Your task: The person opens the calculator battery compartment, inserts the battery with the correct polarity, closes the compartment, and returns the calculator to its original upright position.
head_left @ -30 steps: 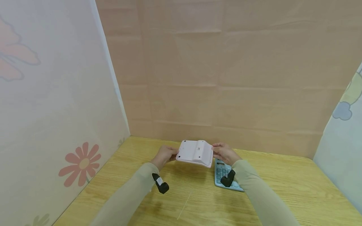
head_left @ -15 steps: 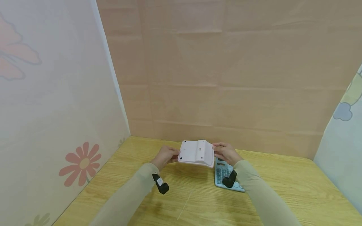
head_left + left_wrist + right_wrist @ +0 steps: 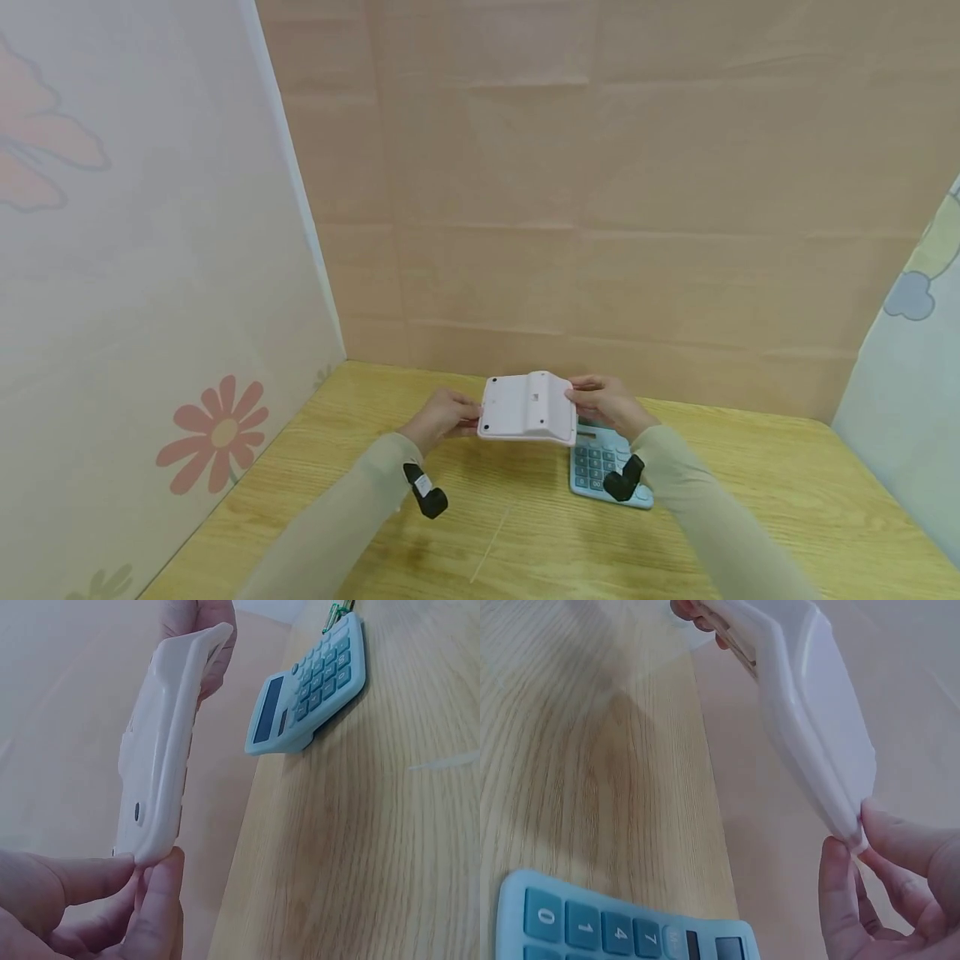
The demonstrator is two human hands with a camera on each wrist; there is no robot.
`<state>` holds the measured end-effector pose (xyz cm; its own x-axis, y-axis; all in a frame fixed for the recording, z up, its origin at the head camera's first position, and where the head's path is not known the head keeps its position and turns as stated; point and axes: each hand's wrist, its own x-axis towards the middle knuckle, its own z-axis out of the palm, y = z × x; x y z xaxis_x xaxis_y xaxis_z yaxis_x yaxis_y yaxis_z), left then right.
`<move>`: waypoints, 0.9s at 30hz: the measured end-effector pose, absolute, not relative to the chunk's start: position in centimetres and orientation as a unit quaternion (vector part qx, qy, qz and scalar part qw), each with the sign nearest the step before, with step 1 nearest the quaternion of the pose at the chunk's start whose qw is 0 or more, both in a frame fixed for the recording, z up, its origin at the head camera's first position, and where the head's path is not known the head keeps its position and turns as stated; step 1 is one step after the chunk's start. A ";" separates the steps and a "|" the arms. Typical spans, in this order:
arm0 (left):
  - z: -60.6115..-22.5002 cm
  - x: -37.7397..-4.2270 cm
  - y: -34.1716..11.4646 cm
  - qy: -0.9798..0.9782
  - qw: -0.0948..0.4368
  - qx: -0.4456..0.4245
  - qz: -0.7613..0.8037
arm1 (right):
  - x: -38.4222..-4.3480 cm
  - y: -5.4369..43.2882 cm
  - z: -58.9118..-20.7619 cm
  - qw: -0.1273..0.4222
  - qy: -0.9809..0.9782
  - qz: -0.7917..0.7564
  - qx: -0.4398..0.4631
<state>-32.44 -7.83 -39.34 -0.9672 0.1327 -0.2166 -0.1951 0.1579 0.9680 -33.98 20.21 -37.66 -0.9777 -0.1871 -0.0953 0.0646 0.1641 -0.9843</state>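
Both hands hold a pale pink calculator (image 3: 510, 407) above the table, its back with a raised ridge and small dark feet turned toward me. Key edges show along its far side in the left wrist view. My left hand (image 3: 442, 417) pinches one end between thumb and fingers; at the opposite end, the thumb and fingers of my right hand (image 3: 611, 406) do the same. Under the right wrist a light blue calculator (image 3: 594, 468) lies face up on the table, partly covered by the wrist camera and sleeve. Its keys (image 3: 326, 675) and display are plain in the left wrist view.
The wooden table (image 3: 487, 525) ends at a brown covered wall (image 3: 480, 208) behind the hands. A pale panel with flowers (image 3: 222, 433) stands on the left, another patterned one (image 3: 911, 296) on the right. A small green item (image 3: 336, 613) shows past the blue calculator.
The pink calculator has shifted slightly to the right and turned a little, with both hands still holding it. The right wrist has moved right, baring more of the blue calculator.
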 end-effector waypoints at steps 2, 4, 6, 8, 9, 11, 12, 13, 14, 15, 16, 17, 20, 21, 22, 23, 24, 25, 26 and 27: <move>-39.2 -32.2 -7.7 0.753 0.142 -0.018 0.643 | -33.6 20.5 -37.4 0.097 0.771 -0.628 -0.043; -39.2 -32.0 -7.6 0.754 0.158 -0.014 0.637 | -33.1 20.9 -37.3 0.097 0.784 -0.611 -0.043; -39.2 -31.8 -7.4 0.758 0.173 -0.006 0.629 | -32.5 21.3 -37.2 0.104 0.797 -0.594 -0.043; -39.3 -31.5 -7.3 0.759 0.188 0.006 0.623 | -31.8 21.8 -37.2 0.114 0.807 -0.577 -0.045; -39.3 -31.3 -7.2 0.759 0.195 0.012 0.621 | -31.5 22.1 -37.2 0.119 0.812 -0.570 -0.045; -39.4 -30.8 -7.0 0.762 0.211 0.024 0.612 | -30.7 22.6 -37.4 0.132 0.820 -0.555 -0.048; -39.5 -30.6 -6.9 0.762 0.220 0.028 0.609 | -30.4 22.8 -37.5 0.138 0.823 -0.549 -0.050; -39.6 -30.4 -6.7 0.762 0.230 0.033 0.605 | -30.1 23.1 -37.7 0.142 0.825 -0.546 -0.050; -39.6 -30.2 -6.5 0.763 0.240 0.034 0.599 | -29.7 23.3 -37.8 0.147 0.828 -0.539 -0.052; -39.7 -29.9 -6.3 0.765 0.251 0.035 0.593 | -29.3 23.5 -37.9 0.151 0.831 -0.533 -0.055; -39.8 -29.7 -6.2 0.766 0.262 0.035 0.585 | -29.0 23.7 -38.1 0.155 0.832 -0.530 -0.057; -39.9 -29.5 -6.0 0.767 0.272 0.036 0.579 | -28.7 23.9 -38.3 0.159 0.834 -0.525 -0.060; -40.3 -28.8 -5.5 0.767 0.300 0.040 0.566 | -27.6 24.1 -38.7 0.168 0.840 -0.511 -0.063; -40.5 -28.5 -5.3 0.769 0.306 0.042 0.560 | -27.3 24.1 -38.8 0.171 0.844 -0.505 -0.063; -40.7 -28.3 -5.2 0.770 0.312 0.043 0.556 | -27.0 24.2 -39.0 0.173 0.846 -0.500 -0.061; -40.9 -28.1 -5.1 0.769 0.317 0.043 0.553 | -26.6 24.2 -39.2 0.176 0.849 -0.495 -0.059; -41.1 -27.9 -5.0 0.769 0.322 0.045 0.550 | -26.3 24.2 -39.4 0.178 0.851 -0.491 -0.055; -41.3 -27.7 -4.9 0.768 0.328 0.045 0.549 | -26.1 24.2 -39.6 0.180 0.854 -0.487 -0.051; -41.5 -27.5 -4.8 0.768 0.334 0.045 0.545 | -25.8 24.2 -39.8 0.180 0.856 -0.483 -0.046; -41.6 -27.3 -4.7 0.765 0.341 0.047 0.543 | -25.5 24.2 -40.0 0.180 0.859 -0.477 -0.042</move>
<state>-27.34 -4.70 -41.61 -0.7624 0.4432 -0.4715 -0.2989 0.4051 0.8641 -25.53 24.25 -39.98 -0.9318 -0.2446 -0.2682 0.0985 0.5409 -0.8353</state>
